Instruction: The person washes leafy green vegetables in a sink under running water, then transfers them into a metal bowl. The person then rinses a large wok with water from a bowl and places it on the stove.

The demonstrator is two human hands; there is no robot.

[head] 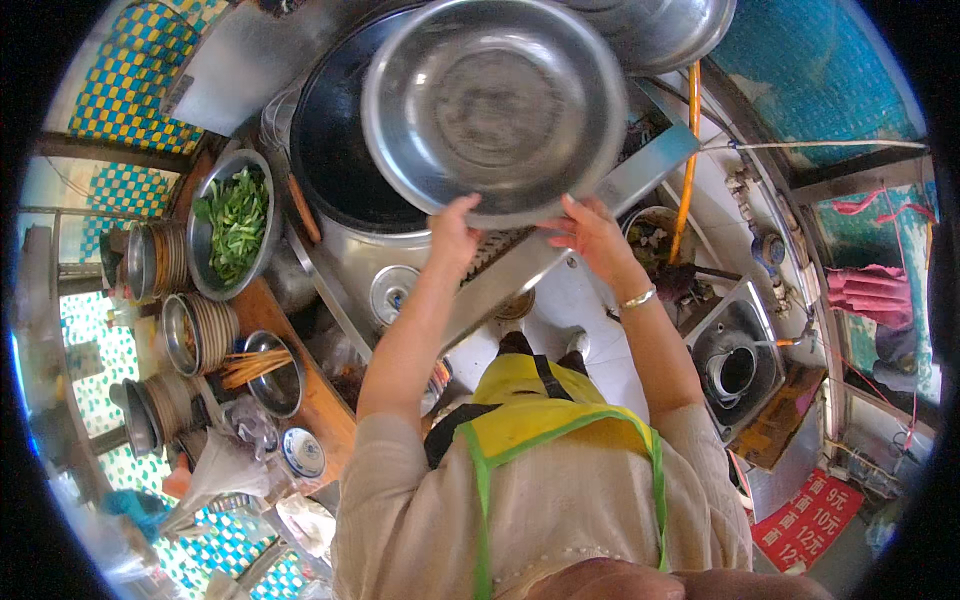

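A wide stainless steel basin (499, 109) is held up in front of me, its inside facing me and no contents visible in it. My left hand (454, 232) grips the near rim at its left, thumb over the edge. On the right part of the same rim, my right hand (585, 229) holds on with the thumb at the edge and fingers beneath. Behind the basin sits a large dark wok or pot (337, 150) set in a metal stove top, partly covered by the basin.
Left, a bowl of chopped greens (234, 225), stacked bowls (199, 334) and a bowl with chopsticks (274, 375) stand on a wooden shelf (322, 390). Right are an orange hose (684, 172), a bucket (656, 232) and a sink (731, 360). Another large metal vessel (660, 30) is at the top.
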